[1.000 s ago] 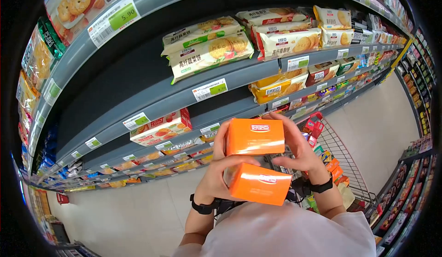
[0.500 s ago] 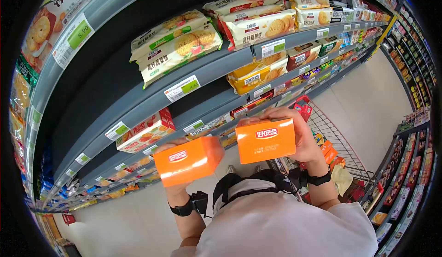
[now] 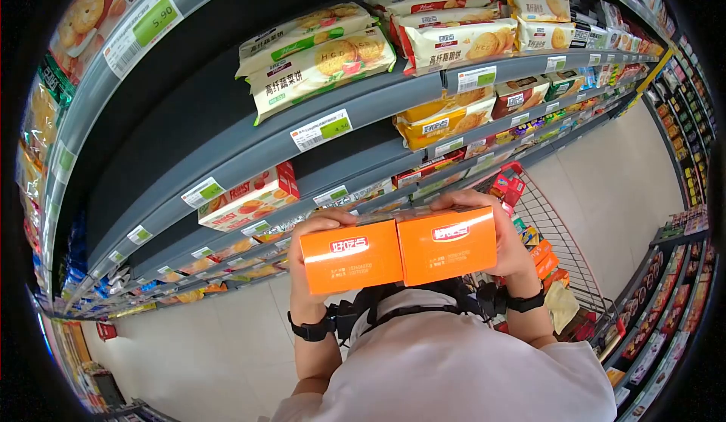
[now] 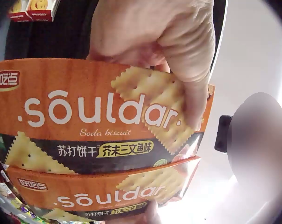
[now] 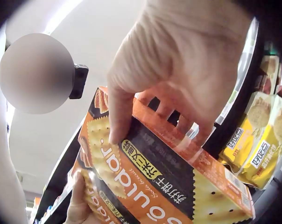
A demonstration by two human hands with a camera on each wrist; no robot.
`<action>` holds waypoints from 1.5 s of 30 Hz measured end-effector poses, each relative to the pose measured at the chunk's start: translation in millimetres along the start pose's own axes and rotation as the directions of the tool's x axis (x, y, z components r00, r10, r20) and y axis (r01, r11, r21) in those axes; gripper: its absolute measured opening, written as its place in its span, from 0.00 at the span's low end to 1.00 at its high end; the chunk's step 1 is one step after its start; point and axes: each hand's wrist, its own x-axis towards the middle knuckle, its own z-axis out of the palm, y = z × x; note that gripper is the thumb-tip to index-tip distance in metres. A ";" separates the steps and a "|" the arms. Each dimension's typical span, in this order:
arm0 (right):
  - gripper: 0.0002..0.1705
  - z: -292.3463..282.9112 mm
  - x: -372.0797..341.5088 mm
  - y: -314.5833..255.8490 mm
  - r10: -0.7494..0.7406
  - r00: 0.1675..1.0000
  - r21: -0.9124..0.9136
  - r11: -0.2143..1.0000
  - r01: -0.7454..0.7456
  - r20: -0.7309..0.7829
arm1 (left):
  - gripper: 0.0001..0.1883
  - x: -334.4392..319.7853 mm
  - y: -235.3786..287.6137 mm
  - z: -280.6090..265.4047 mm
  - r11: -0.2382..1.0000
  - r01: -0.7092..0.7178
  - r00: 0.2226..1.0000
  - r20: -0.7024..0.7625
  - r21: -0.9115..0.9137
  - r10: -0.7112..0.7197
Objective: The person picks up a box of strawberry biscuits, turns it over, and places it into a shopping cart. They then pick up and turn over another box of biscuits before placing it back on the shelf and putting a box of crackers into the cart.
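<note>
Two orange soda biscuit boxes are held side by side in front of the chest, their printed end faces meeting in the head view. My left hand (image 3: 304, 252) grips the left biscuit box (image 3: 352, 259), thumb over its front in the left wrist view. On the other side, my right hand (image 3: 516, 249) grips the right biscuit box (image 3: 448, 248), fingers along its far side. "Souldar" and pictures of crackers show on the front of the left box (image 4: 66, 107) in the left wrist view. The right wrist view shows the right box (image 5: 155, 177) tilted under the right hand (image 5: 178, 70).
Curved grey store shelves (image 3: 287, 146) fill the front and left, with price tags along their edges. On them stand cracker packets (image 3: 325, 66), yellow biscuit packs (image 3: 446, 122) and a red-and-white box (image 3: 249, 197). A loaded shopping cart (image 3: 578, 252) is at the right, beside another shelf (image 3: 673, 301).
The boxes were one nearer the chest than the other, then apart with the left one swung out leftward. Now the left hand has brought its box back rightward, level against the right box.
</note>
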 end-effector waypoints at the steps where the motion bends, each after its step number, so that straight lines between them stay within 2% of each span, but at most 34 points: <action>1: 0.43 0.2 0.1 0.3 0.001 1.000 0.001 1.000 -0.001 0.000 | 0.34 -0.6 -2.0 -1.4 1.000 -0.010 1.000 0.001 -0.002 0.010; 6: 0.44 -0.9 1.7 -1.2 0.004 1.000 -0.056 0.998 -0.003 0.026 | 0.34 -1.9 0.3 -1.8 0.998 -0.035 0.999 0.003 0.046 0.035; 9: 0.43 2.7 1.9 -0.9 0.016 1.000 -0.017 1.000 -0.016 -0.001 | 0.34 -3.4 0.1 -1.5 0.994 -0.022 0.999 -0.025 0.108 0.025; 11: 0.43 2.4 2.2 0.2 0.006 1.000 -0.030 1.000 -0.006 -0.003 | 0.29 -1.2 2.7 0.7 0.993 -0.059 0.998 -0.018 0.107 0.062; 15: 0.41 3.3 2.7 -2.2 -0.016 1.000 -0.061 0.998 0.015 -0.004 | 0.22 -4.8 -1.9 -3.2 0.996 -0.027 0.998 -0.062 0.087 0.033; 17: 0.40 5.0 1.9 -2.6 0.012 1.000 -0.043 0.999 -0.013 -0.010 | 0.18 -3.5 -3.0 -3.8 0.995 -0.078 0.995 -0.050 0.057 0.081; 19: 0.40 5.7 1.8 -4.3 0.040 0.999 -0.023 0.999 -0.040 -0.014 | 0.18 -2.3 -2.0 -3.2 0.996 -0.077 0.996 -0.044 0.047 0.079; 21: 0.38 5.7 2.7 -7.6 0.037 0.999 -0.102 0.994 -0.036 0.006 | 0.18 -1.8 -1.8 -3.7 0.996 -0.076 0.996 -0.038 0.039 0.077; 23: 0.38 5.9 2.4 -5.9 0.022 1.000 -0.112 0.993 -0.021 0.007 | 0.19 -2.2 -3.4 -5.4 0.996 -0.072 0.997 -0.036 -0.061 0.070; 28: 0.41 5.5 2.1 -4.1 0.017 0.999 -0.144 0.989 -0.012 0.034 | 0.19 -2.6 -5.0 -8.1 0.995 -0.094 0.995 -0.022 -0.014 0.093; 30: 0.37 7.8 0.9 -5.6 0.037 0.999 -0.113 0.993 -0.035 0.009 | 0.19 -3.6 -4.5 -7.7 0.996 -0.082 0.996 -0.023 -0.027 0.081; 45: 0.38 6.9 -4.5 -1.6 0.031 1.000 -0.087 0.996 -0.031 -0.002 | 0.23 -6.2 -1.3 0.4 0.995 -0.087 0.995 -0.045 0.054 0.089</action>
